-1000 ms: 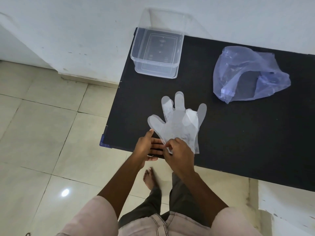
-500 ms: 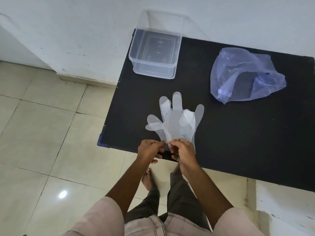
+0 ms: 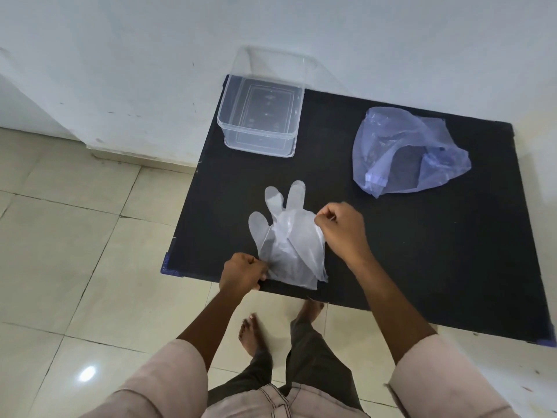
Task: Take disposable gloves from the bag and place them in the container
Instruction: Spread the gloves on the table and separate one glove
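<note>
A person is standing at the near edge of a black counter (image 3: 422, 267), looking down at it. A stack of thin, clear disposable gloves (image 3: 289, 236) is lying flat on the counter near its near left corner, fingers pointing toward the far side and cuffs reaching the near edge. The left hand (image 3: 242, 274) is curled closed at the near left corner of the gloves, pinching the cuff edge right at the counter's near edge. The right hand (image 3: 342, 229) is sitting at the right side of the gloves, fingers curled in, pinching the film at the right edge of the palm area; it is covering the glove fingers on that side, so only three glove fingers are showing at the left and far end. How many gloves are layered there cannot be told.

A clear, rectangular plastic container (image 3: 260, 116) is standing open at the far left corner of the counter, just beside the white wall (image 3: 150, 55), with nothing visible inside it. A crumpled, bluish translucent plastic bag (image 3: 404, 152) is lying on the far right part of the counter, well apart from both the container and the gloves. Beneath the counter's near edge, bare feet are resting on the pale tiled floor (image 3: 75, 236).
</note>
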`<state>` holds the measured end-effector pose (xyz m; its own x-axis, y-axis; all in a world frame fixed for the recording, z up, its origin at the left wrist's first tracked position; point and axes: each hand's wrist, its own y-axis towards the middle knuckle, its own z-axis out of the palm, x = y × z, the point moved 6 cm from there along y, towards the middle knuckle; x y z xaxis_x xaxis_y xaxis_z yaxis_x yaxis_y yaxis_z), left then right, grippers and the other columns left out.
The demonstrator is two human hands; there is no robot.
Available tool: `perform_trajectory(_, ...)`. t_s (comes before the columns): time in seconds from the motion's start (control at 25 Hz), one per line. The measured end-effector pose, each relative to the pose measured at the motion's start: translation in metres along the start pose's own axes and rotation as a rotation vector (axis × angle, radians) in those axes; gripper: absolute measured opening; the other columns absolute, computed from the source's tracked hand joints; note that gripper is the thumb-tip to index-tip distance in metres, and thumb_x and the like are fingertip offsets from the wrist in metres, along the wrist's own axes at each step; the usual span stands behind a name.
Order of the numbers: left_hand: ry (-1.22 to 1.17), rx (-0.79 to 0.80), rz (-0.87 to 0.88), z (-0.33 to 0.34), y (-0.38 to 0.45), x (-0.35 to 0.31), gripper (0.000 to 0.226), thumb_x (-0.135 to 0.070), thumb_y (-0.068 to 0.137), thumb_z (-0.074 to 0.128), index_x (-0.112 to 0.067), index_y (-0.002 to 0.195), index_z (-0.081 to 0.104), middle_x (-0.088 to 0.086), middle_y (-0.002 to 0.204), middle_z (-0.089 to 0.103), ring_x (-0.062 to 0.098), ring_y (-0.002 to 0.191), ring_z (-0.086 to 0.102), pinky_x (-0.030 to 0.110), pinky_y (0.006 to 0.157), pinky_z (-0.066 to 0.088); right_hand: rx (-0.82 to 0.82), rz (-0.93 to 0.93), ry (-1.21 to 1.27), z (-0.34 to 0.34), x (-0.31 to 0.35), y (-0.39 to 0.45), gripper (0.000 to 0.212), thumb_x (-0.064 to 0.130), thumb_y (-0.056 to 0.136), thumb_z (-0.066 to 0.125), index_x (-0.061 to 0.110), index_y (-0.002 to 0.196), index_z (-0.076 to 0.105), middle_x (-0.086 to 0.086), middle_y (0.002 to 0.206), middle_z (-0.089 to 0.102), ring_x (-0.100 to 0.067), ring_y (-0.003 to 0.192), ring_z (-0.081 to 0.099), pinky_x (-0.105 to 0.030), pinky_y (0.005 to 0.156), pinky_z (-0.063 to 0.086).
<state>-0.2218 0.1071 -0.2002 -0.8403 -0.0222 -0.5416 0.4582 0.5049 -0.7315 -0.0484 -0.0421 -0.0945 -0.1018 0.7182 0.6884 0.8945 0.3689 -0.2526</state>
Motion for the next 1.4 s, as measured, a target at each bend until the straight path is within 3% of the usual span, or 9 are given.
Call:
perform_trajectory(0.28,-0.002,-0.006,0.006,-0.003,-0.001,0.000,0.026,-0.023,0.079,0.060,-0.008,0.060,0.070,0.004,0.062,0.074,0.020,0.044,0.062,0.021,0.047,0.043,0.019,-0.167,-0.182,-0.062,0.074,0.042,0.018,0.013,0.082,0.055,0.010,0.065,0.059,0.003,0.064,0.060,-0.007,0.059,0.052,-0.023,0.055,0.038)
perform_trajectory(0.44,0.183,-0.080,0.101,-0.012,-0.005,-0.006,0.025,-0.037,0.079,0.061,-0.015,0.074,0.069,0.000,0.075,0.073,0.020,0.064,0.068,0.034,0.069,0.057,0.019,-0.179,-0.232,-0.073,0.084,0.056,0.016,0.011,0.080,0.053,0.009,0.065,0.057,0.000,0.062,0.057,-0.011,0.059,0.050,-0.026,0.056,0.037)
perform_trajectory(0.52,0.376,-0.263,0.327,-0.018,-0.019,-0.024,0.027,-0.041,0.082,0.063,-0.020,0.098,0.063,-0.001,0.099,0.063,0.019,0.087,0.062,0.036,0.077,0.052,0.039,-0.174,-0.237,-0.070,0.082,0.059,0.015,0.011,0.081,0.053,0.006,0.069,0.060,-0.006,0.069,0.064,-0.015,0.063,0.055,-0.029,0.058,0.043)
perform_trajectory(0.6,0.542,-0.373,0.729,-0.007,-0.044,-0.048,0.039,-0.040,0.084,0.061,-0.020,0.117,0.057,0.005,0.118,0.059,0.023,0.105,0.058,0.040,0.088,0.050,0.051,-0.173,-0.242,-0.063,0.077,0.061,0.016,0.012,0.080,0.053,0.002,0.072,0.063,-0.011,0.076,0.070,-0.022,0.069,0.062,-0.037,0.064,0.051)
perform_trajectory(0.68,0.708,-0.209,0.956,0.023,-0.059,-0.055,0.048,-0.041,0.089,0.052,-0.023,0.132,0.050,0.006,0.140,0.052,0.026,0.128,0.050,0.043,0.108,0.039,0.068,-0.178,-0.270,-0.054,0.072,0.061,0.016,0.012,0.081,0.052,0.003,0.075,0.064,-0.013,0.078,0.071,-0.026,0.074,0.066,-0.039,0.067,0.054)
perform_trajectory(0.76,0.820,-0.017,0.868,0.044,-0.049,-0.048,0.059,-0.045,0.094,0.047,-0.024,0.147,0.032,0.004,0.158,0.032,0.027,0.145,0.030,0.044,0.120,0.019,0.110,-0.181,-0.293,-0.043,0.067,0.059,0.016,0.013,0.085,0.053,0.008,0.073,0.063,-0.012,0.079,0.070,-0.026,0.076,0.066,-0.033,0.063,0.050)
perform_trajectory(0.88,0.983,0.030,0.802,0.054,-0.030,-0.041,0.071,-0.050,0.095,0.045,-0.022,0.153,0.016,0.005,0.164,0.016,0.031,0.151,0.014,0.049,0.122,0.010,0.160,-0.187,-0.330,-0.031,0.063,0.058,0.017,0.017,0.089,0.053,0.015,0.074,0.061,-0.009,0.081,0.069,-0.022,0.077,0.066,-0.029,0.065,0.051)
perform_trajectory(1.04,1.089,0.041,0.796,0.057,-0.021,-0.049,0.069,-0.052,0.093,0.048,-0.020,0.149,0.023,0.007,0.158,0.027,0.033,0.146,0.026,0.052,0.118,0.022,0.174,-0.191,-0.350,-0.034,0.067,0.060,0.016,0.013,0.087,0.052,0.012,0.075,0.062,-0.009,0.081,0.070,-0.022,0.076,0.065,-0.026,0.059,0.046)
perform_trajectory(1.4,1.051,0.152,0.716,0.053,-0.020,-0.075,0.064,-0.050,0.092,0.053,-0.016,0.144,0.036,0.011,0.145,0.048,0.031,0.130,0.050,0.044,0.108,0.041,0.025,-0.260,-0.398,-0.105,0.137,0.087,0.012,0.011,0.075,0.048,0.011,0.069,0.058,-0.011,0.085,0.071,-0.021,0.075,0.062,-0.041,0.073,0.054)
